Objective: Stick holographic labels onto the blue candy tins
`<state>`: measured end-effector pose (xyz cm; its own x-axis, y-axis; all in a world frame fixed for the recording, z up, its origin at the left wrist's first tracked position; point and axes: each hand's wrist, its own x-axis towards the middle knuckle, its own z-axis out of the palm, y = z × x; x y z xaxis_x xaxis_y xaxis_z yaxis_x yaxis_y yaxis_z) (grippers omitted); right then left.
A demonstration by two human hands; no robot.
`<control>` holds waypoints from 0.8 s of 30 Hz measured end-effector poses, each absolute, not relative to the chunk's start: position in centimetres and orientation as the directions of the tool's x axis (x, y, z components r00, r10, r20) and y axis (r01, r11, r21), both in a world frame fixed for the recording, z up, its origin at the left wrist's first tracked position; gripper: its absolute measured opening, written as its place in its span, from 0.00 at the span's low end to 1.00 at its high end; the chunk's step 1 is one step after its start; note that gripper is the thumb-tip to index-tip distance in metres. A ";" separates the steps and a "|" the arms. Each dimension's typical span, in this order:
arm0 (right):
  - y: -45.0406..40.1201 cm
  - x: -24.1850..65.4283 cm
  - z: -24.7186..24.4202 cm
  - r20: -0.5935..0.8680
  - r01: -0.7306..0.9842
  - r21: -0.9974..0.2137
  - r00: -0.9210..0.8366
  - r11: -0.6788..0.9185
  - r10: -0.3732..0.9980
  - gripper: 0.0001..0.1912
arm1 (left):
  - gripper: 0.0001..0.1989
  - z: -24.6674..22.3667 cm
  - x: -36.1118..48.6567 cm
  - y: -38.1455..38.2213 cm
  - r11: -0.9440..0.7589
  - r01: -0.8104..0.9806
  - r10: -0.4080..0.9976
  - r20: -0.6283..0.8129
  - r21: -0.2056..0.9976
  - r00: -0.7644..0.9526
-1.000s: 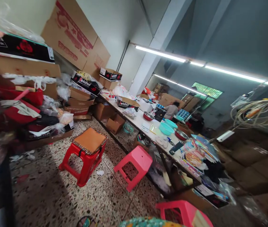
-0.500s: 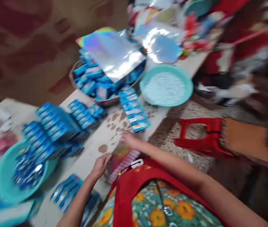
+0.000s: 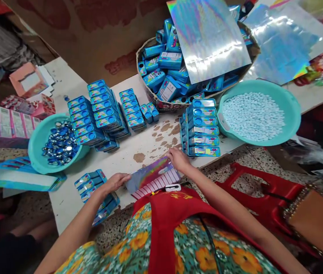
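A shiny holographic sheet with pink-and-white stripes along its near side lies at the table's front edge, close to my apron. My left hand pinches its left edge between thumb and fingers. At its far right corner, my right hand has its fingers closed on it. Just beyond that hand stands a row of small blue boxes, each with a round mark on top. More blue boxes sit beside my left wrist, partly hidden by the forearm.
Blue box stacks stand at the left back. Nearby is a teal basin of shiny blue pieces. A carton of blue boxes carries a silver sheet. Another teal basin holds pale pellets. A red stool stands right.
The view has swung and steadied, so the table's left side shows more. Both hands keep their grip on the holographic sheet, which now appears more fully spread between them.
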<state>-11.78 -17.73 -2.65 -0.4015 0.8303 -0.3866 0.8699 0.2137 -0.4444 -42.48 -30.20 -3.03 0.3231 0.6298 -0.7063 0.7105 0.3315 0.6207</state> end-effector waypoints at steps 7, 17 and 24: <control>-17.7 -12.0 -3.8 -0.371 0.865 -0.461 -0.391 0.199 0.842 0.10 | 0.18 -3.3 -42.7 -30.9 0.401 0.648 0.769 -0.623 0.647 0.147; -17.5 -12.3 -5.0 -0.328 0.828 -0.520 -0.420 0.210 0.846 0.10 | 0.14 -5.7 -41.7 -32.6 0.362 0.597 0.887 -0.461 0.716 0.016; -17.1 -12.1 -5.5 -0.312 0.802 -0.537 -0.475 0.260 0.823 0.11 | 0.16 -6.0 -41.1 -33.8 0.426 0.493 0.899 -0.416 0.759 -0.137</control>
